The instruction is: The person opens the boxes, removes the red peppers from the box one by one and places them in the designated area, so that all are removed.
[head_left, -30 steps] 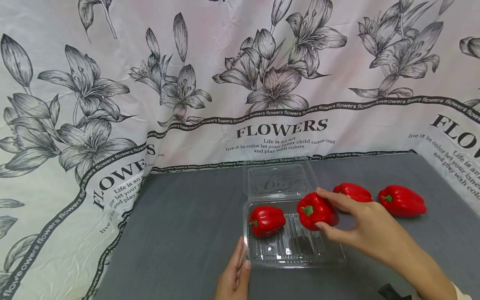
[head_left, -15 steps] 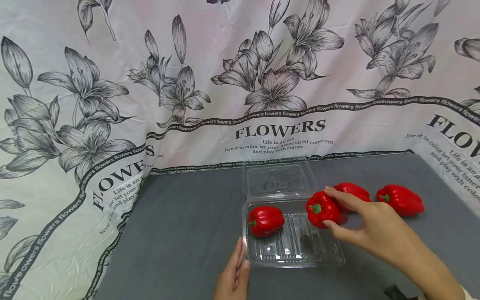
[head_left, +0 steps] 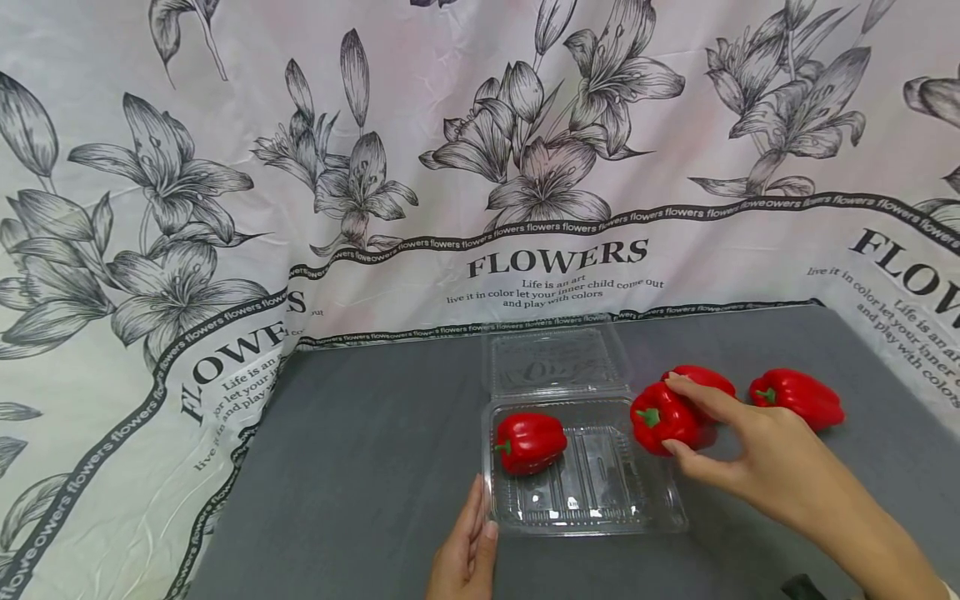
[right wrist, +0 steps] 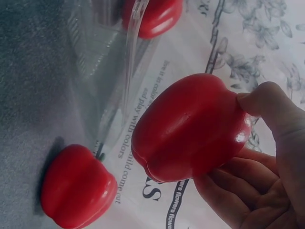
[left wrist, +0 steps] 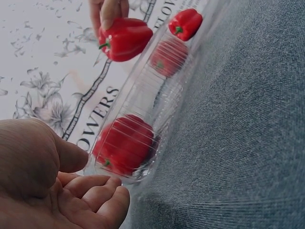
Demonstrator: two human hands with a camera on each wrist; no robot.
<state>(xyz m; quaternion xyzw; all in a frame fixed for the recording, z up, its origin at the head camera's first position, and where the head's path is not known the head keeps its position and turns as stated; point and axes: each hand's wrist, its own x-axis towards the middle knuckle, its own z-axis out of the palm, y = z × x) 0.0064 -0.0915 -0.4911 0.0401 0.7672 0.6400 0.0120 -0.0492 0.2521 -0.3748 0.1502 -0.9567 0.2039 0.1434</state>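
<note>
Right of centre, a glossy red pepper (head_left: pixel 664 419) pinched by the right hand (head_left: pixel 765 446) might slip, striking the clear container (head_left: pixel 600 479) the left hand (head_left: pixel 465 550) holds.

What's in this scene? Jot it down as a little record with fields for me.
Left hand: touching the container's left edge
Right hand: fingers holding a red pepper, raised
Container: clear plastic, lid open
Inside: one pepper
Gray table: two more peppers at right
Backdrop: flower-printed, lettered FLOWERS
</note>
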